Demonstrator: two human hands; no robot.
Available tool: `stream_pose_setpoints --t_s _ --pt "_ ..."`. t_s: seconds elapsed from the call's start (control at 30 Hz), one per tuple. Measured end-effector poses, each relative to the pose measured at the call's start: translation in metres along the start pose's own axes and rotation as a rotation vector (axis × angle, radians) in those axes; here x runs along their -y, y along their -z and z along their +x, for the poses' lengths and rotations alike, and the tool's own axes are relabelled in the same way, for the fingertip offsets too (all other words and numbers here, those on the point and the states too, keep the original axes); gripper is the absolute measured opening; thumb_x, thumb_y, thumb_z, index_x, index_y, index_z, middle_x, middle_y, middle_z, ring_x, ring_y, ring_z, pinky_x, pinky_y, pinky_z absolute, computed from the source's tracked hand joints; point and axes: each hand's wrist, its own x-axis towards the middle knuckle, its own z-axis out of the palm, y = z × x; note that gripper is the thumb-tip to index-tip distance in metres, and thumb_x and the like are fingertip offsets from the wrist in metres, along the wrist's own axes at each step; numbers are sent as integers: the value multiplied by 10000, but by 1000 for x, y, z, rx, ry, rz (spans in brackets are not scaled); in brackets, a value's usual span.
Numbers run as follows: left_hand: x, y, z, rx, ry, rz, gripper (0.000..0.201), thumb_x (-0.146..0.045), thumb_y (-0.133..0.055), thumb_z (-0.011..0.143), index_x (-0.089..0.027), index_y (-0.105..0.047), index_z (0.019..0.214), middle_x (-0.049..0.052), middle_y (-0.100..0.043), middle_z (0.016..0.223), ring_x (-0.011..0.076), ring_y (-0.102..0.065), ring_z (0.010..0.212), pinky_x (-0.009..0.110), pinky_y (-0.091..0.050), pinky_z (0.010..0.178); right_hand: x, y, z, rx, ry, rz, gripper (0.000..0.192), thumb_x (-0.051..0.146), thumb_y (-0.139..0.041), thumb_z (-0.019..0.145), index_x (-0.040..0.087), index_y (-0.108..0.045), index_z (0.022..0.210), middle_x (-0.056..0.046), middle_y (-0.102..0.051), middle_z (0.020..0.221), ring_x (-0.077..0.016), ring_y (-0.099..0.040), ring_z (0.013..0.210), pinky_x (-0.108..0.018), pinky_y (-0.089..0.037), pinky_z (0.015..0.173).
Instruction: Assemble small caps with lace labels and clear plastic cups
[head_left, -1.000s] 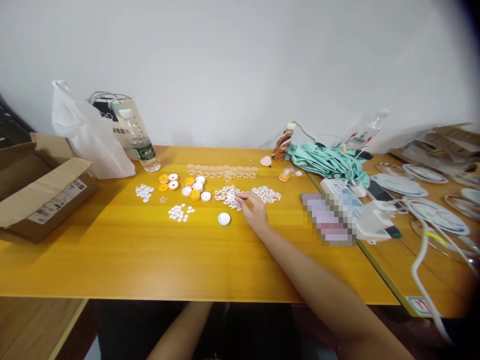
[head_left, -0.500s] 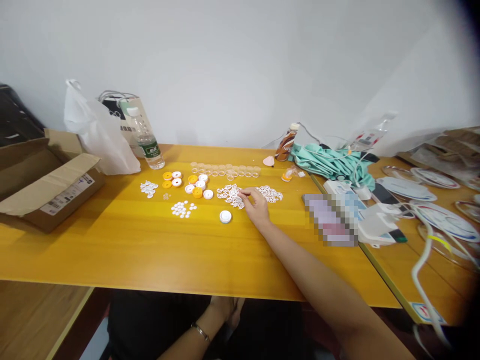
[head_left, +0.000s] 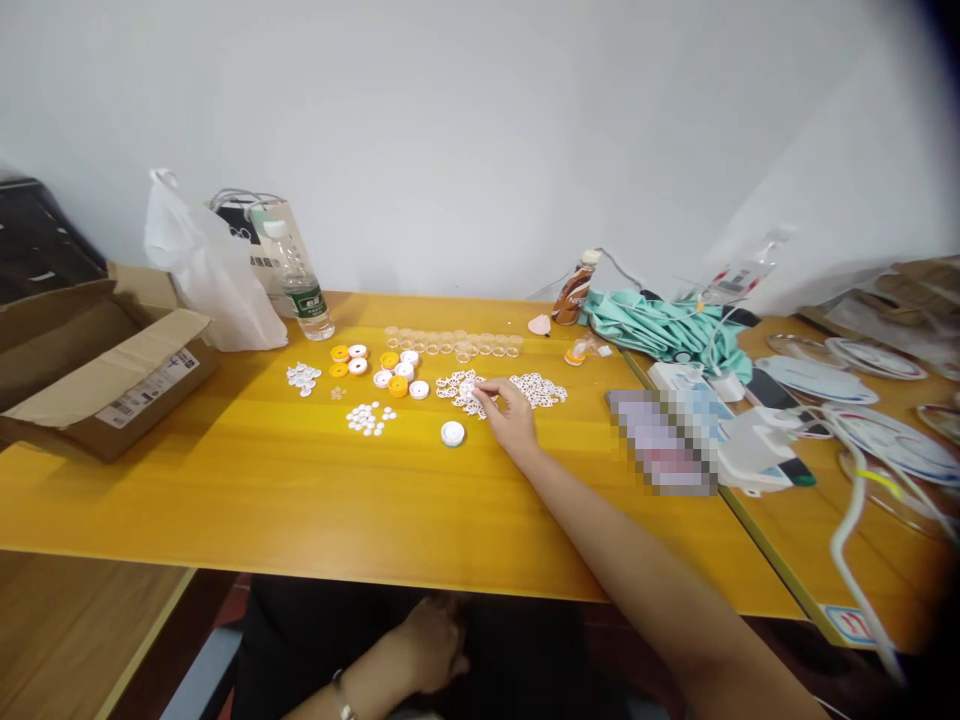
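Yellow table (head_left: 300, 500): right hand (head_left: 512, 415) touches white rings (head_left: 461, 390).

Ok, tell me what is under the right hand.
The right hand rests on the table, fingertips on a pile of white rings. The palm covers whatever lies beneath it; a white cap sits beside it.

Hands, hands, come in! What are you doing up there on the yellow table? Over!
Right hand out on the table, fingertips in the pile of small white rings. Left hand down in the lap, below the table edge. White cap lies beside the right hand.
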Motion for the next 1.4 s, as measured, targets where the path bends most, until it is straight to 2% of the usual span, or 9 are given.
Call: stream_pose_setpoints --t_s 0.13,0.23,0.37,0.47,0.63,0.93,1.07,1.23,1.4 --pt "-45 85 -67 75 -328 -73 247 -209 -528 837 -231 -665 1041 62 -700 958 201 -653 886 261 -493 763 5 0 -1 -4 -45 35 117 313 -593 798 211 -650 800 -38 -666 823 -170 -611 780 -324 -496 737" --pt "-64 163 -93 -30 -494 -154 208 -197 -486 878 -211 -648 1009 42 -688 894 141 -631 832 209 -469 760 7 -1 -3 -19 -81 70 111 312 -608 780 209 -647 795 -39 -658 822 -165 -609 763 -314 -502 724" --pt "-37 241 -66 -709 -247 81 179 -218 -435 912 -188 -609 938 43 -621 870 150 -567 804 276 -439 752 7 -3 -4 -59 -173 117 118 308 -624 753 201 -637 802 -37 -646 814 -159 -606 745 -303 -506 709" --pt "1 268 -21 -845 -169 426 211 -205 -408 915 -152 -612 927 75 -590 860 191 -532 829 329 -414 767 9 -3 -5 -93 -267 213 127 301 -634 732 193 -618 796 -32 -645 801 -150 -613 727 -297 -511 708" --pt "31 273 25 -731 -24 722 254 -171 -389 915 -117 -619 822 109 -565 806 213 -491 780 335 -375 701 15 -2 -4 -120 -433 408 189 338 -675 680 196 -594 775 -14 -650 740 -141 -626 666 -294 -531 673" --pt "32 262 26 -773 -77 606 207 -158 -415 895 -134 -589 786 93 -554 813 202 -508 797 344 -398 752 21 1 -4 -124 -528 492 234 355 -714 633 207 -583 758 5 -652 705 -149 -651 669 -311 -536 702" --pt "23 256 4 -892 -244 29 103 -223 -505 854 -157 -572 812 77 -583 936 177 -545 886 330 -427 812 28 6 -6 -87 -557 524 210 321 -712 644 206 -580 760 7 -651 712 -147 -656 686 -304 -534 720" --pt "20 246 -8 -847 -243 -862 159 -290 -610 795 -158 -533 749 51 -653 888 136 -599 810 272 -461 761 41 7 -12 13 -553 537 186 295 -723 641 206 -588 731 9 -649 708 -133 -643 668 -276 -533 692" --pt "12 238 -5 -761 -181 -1277 183 -251 -688 730 -160 -530 745 10 -668 760 99 -623 720 215 -480 708 53 3 -19 141 -591 564 195 326 -725 651 207 -585 717 12 -648 652 -135 -640 616 -272 -540 630"
